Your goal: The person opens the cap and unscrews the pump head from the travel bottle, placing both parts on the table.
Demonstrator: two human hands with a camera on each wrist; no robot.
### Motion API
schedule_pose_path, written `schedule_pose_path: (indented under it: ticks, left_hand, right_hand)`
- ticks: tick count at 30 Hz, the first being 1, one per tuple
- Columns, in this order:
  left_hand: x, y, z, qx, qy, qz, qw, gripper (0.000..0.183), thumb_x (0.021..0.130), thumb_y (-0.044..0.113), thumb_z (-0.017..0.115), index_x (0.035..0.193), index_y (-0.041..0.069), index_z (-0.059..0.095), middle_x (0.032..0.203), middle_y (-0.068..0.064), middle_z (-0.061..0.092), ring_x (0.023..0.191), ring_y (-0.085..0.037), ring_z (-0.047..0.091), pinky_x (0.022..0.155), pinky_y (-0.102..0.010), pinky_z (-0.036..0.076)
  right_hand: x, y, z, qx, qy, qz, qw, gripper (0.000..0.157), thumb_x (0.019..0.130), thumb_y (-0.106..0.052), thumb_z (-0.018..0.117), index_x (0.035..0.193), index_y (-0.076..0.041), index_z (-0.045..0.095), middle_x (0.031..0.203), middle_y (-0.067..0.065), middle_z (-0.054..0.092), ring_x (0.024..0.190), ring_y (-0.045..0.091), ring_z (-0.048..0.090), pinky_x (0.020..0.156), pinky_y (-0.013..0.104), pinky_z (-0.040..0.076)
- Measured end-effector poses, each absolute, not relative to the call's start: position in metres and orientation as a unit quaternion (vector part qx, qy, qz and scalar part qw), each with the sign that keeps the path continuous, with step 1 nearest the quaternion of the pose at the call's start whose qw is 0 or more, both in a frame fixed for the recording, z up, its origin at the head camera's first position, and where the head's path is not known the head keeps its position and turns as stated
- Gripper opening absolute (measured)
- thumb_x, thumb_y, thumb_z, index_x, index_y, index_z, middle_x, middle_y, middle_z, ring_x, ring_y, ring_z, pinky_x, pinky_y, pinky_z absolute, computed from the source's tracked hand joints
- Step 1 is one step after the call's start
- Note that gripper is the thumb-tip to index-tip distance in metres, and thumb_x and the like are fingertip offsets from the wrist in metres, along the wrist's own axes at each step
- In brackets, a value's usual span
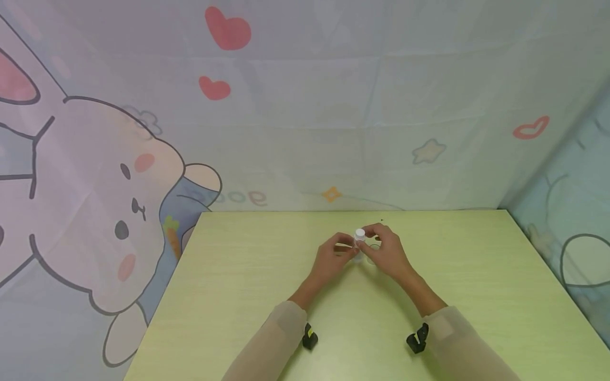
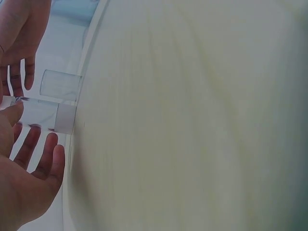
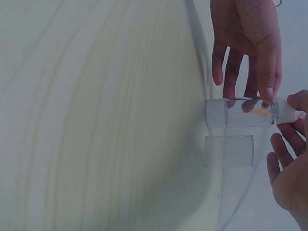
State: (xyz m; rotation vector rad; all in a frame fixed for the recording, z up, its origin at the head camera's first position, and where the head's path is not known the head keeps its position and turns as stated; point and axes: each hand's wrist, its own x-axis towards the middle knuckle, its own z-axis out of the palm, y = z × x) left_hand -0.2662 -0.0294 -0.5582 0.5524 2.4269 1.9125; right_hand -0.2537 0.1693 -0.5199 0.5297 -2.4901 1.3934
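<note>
A slim clear bottle (image 3: 238,113) with a white base and a white top (image 1: 359,233) stands upright on the table, between the two hands. My left hand (image 1: 330,257) grips its clear body, thumb on the near side and fingers behind. With thumb and finger, my right hand (image 1: 388,252) pinches the white top; the other fingers of that hand (image 3: 294,178) stay off the bottle. Right beside the bottle, a clear open cylinder, like a cover (image 2: 61,85), stands on the table under the right hand. What the bottle holds cannot be made out.
The pale yellow-green table (image 1: 248,264) reaches back to a printed cloth (image 1: 305,106) with hearts and a rabbit. Another cloth (image 1: 576,238) hangs along the right edge. Black wrist devices (image 1: 310,337) sit by both sleeves.
</note>
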Motion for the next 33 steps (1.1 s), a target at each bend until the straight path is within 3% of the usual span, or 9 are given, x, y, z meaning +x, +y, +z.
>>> schedule_pose_path:
  ticks: [11,19,33]
  left_hand:
    - [-0.2649,-0.0297,-0.5554,0.169,0.776,0.608,0.002,0.024,0.099,0.024,0.079,0.121,0.016,0.070,0.119,-0.001,0.072,0.110,-0.029,0.072,0.090,-0.030,0.061]
    - [-0.2661,-0.0292,-0.5569,0.177,0.768,0.615,0.002,0.025,0.100,0.029,0.078,0.119,0.016,0.070,0.119,-0.002,0.072,0.109,-0.028,0.073,0.090,-0.030,0.062]
    - [-0.2659,-0.0299,-0.5552,0.174,0.776,0.606,0.001,0.023,0.100,0.026,0.078,0.120,0.016,0.071,0.119,-0.003,0.072,0.111,-0.029,0.073,0.091,-0.031,0.061]
  right_hand:
    - [-0.2543,0.1686,-0.5203,0.192,-0.847,0.481,0.119,0.030,0.099,-0.014,0.076,0.126,-0.004,0.067,0.119,0.012,0.069,0.114,0.035,0.059,0.101,0.062,0.049]
    - [-0.2556,0.1669,-0.5243,0.170,-0.852,0.483,0.109,0.039,0.098,-0.024,0.080,0.126,-0.005,0.062,0.122,0.013,0.065,0.116,0.033,0.055,0.102,0.063,0.047]
    - [-0.2532,0.1656,-0.5198,0.172,-0.855,0.476,0.116,0.034,0.099,-0.018,0.078,0.126,-0.002,0.065,0.123,0.016,0.066,0.116,0.037,0.059,0.102,0.063,0.050]
